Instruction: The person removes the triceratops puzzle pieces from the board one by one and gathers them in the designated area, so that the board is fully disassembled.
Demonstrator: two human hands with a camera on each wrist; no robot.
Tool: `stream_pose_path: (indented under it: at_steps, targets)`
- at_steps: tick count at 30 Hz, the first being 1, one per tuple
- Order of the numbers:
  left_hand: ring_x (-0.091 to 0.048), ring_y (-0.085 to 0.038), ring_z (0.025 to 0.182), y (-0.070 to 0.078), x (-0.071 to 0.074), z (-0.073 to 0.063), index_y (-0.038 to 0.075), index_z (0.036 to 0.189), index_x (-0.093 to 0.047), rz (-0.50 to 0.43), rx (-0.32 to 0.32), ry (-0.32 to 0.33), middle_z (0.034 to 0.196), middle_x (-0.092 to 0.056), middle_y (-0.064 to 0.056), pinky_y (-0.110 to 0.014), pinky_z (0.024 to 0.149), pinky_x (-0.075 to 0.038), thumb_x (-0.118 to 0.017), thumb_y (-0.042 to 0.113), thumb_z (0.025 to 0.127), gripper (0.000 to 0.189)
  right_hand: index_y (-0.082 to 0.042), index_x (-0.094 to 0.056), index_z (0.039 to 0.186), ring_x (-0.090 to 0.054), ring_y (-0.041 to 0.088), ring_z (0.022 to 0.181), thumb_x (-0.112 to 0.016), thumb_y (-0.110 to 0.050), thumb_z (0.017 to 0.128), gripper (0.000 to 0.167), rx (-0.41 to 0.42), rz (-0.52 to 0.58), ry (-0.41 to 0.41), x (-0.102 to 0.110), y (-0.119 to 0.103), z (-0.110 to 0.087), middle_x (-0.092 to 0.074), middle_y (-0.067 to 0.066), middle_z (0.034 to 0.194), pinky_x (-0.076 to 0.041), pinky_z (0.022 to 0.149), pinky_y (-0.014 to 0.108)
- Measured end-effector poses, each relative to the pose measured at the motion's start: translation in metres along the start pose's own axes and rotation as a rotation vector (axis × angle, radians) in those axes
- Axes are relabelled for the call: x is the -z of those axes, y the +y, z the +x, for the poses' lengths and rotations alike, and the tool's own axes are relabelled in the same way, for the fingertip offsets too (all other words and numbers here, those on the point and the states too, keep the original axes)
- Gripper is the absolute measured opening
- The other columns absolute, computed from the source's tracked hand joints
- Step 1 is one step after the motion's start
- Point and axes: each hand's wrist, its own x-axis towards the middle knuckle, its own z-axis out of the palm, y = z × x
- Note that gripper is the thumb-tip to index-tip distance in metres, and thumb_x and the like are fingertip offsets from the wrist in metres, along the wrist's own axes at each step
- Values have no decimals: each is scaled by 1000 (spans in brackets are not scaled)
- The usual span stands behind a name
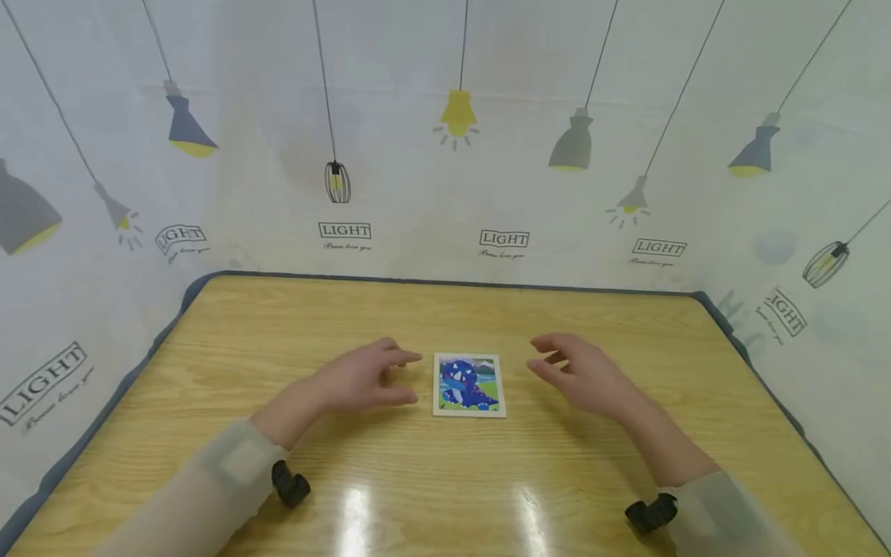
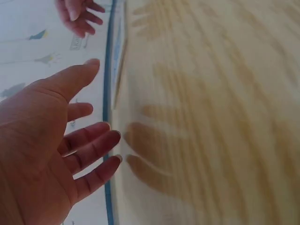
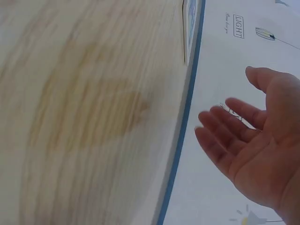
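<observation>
Loosely spread, your left hand (image 1: 360,377) and right hand (image 1: 588,377) hold nothing.
The dinosaur picture (image 1: 469,385) lies between them on the table (image 1: 438,480); your right wrist view cuts it off, nearly edge-on.

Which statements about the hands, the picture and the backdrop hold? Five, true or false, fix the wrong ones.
1. The white-bordered picture lies on the wooden table between the left hand and right hand. True.
2. The left hand grips the picture's edge. False: its fingertips stop short of the picture.
3. The right hand holds nothing. True.
4. The picture shows a red dinosaur. False: the dinosaur is mostly blue.
5. Lamps are pictured on the backdrop beyond the table. True.
</observation>
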Motion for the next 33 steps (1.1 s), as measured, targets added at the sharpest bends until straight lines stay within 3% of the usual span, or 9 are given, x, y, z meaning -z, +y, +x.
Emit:
stream_pose_path:
  at_steps: [4, 7, 13, 22, 33]
  targets:
    - [-56, -11, 92, 1, -7, 10, 23, 152, -67, -29, -58, -40, 116, -63, 3, -33, 84, -50, -79, 49, 100, 59, -8, -68, 145, -71, 27, 119, -63, -43, 112, 49, 1, 24, -45, -9, -3, 14, -72, 12, 141, -60, 98, 49]
    - [-58, -11, 93, 4, -9, 15, 23, 148, -71, -60, -78, -47, 113, -63, 3, -32, 86, -52, -80, 44, 101, 53, -13, -73, 139, -70, 21, 111, -64, -42, 111, 42, -13, 19, -65, -15, -9, 25, -76, 6, 131, -59, 91, 42]
    - [-57, -14, 97, 10, -15, 22, 24, 146, -73, -108, -76, -67, 111, -62, 0, -35, 89, -52, -79, 48, 101, 51, -17, -77, 132, -66, 17, 101, -66, -35, 110, 30, -23, 46, -105, -28, -20, 45, -76, 1, 119, -55, 88, 37]
    - [-51, -16, 94, 14, -22, 29, 29, 145, -73, -68, -20, -80, 108, -54, 0, -32, 80, -43, -81, 52, 98, 53, -22, -78, 128, -64, 17, 101, -69, -35, 109, 24, -32, 79, -157, -50, -36, 70, -75, -3, 113, -55, 93, 38]
    - [-49, -16, 91, 15, -23, 30, 27, 142, -75, -53, -29, -74, 105, -53, -1, -30, 76, -38, -82, 50, 98, 50, -21, -79, 127, -64, 18, 96, -74, -27, 107, 22, -22, 206, -213, -65, -45, 92, -73, 0, 106, -52, 89, 34]
